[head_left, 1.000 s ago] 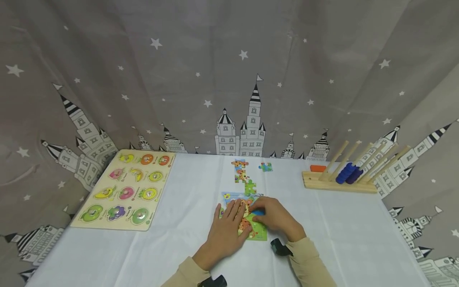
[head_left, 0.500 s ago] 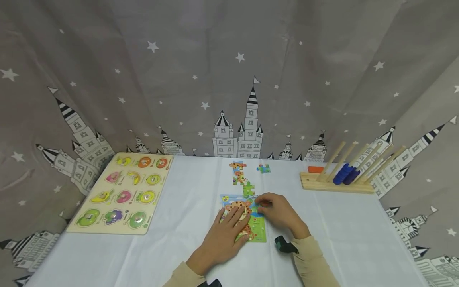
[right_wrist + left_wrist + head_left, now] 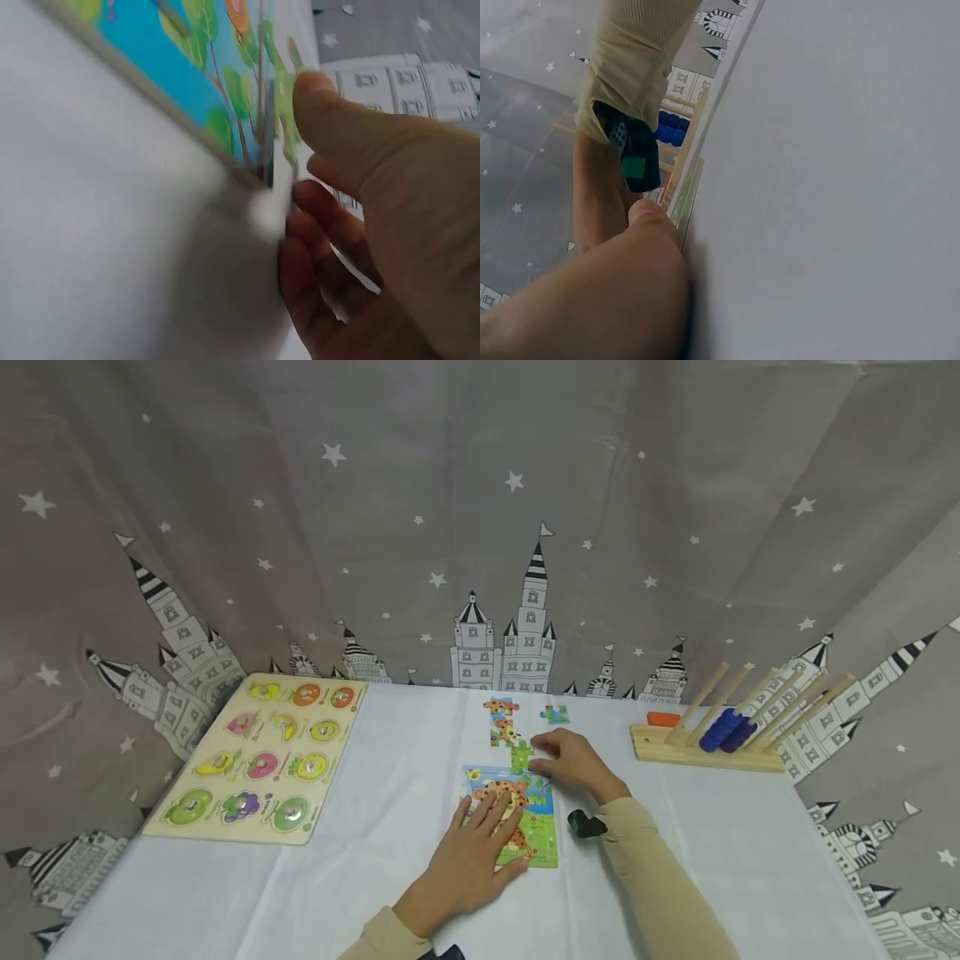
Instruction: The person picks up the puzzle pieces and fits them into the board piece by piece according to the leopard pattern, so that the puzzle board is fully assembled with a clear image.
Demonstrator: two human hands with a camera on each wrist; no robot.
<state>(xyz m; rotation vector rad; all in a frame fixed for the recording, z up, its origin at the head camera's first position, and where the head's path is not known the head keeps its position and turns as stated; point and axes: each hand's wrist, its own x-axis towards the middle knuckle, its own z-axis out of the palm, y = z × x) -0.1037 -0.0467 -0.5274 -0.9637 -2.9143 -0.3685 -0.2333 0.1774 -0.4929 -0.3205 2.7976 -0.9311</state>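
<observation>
In the head view my left hand (image 3: 467,864) rests with spread fingers on a puzzle board (image 3: 543,835) printed with a spotted leopard. Its palm and fingers hide the board's lower left part. My right hand (image 3: 576,765) is just past the board's top right corner, beside a green puzzle piece (image 3: 521,758). Thumb and forefinger stand apart at the piece's right edge; whether they touch it is unclear. The right wrist view shows the thumb (image 3: 316,94) by the green piece (image 3: 283,97), the other fingers loosely bent. Beyond lie joined giraffe puzzle pieces (image 3: 502,727) and a blue-green piece (image 3: 555,715).
A wooden fruit peg puzzle (image 3: 258,760) lies at the left of the white-covered table (image 3: 405,752). At the back right stands a wooden peg rack (image 3: 705,748) with blue beads, an orange block (image 3: 663,719) behind it. A grey castle-print curtain (image 3: 390,485) hangs behind.
My right hand has left the board's upper right area and moved up to the green piece, uncovering the board's right side. The left hand has stayed on the board.
</observation>
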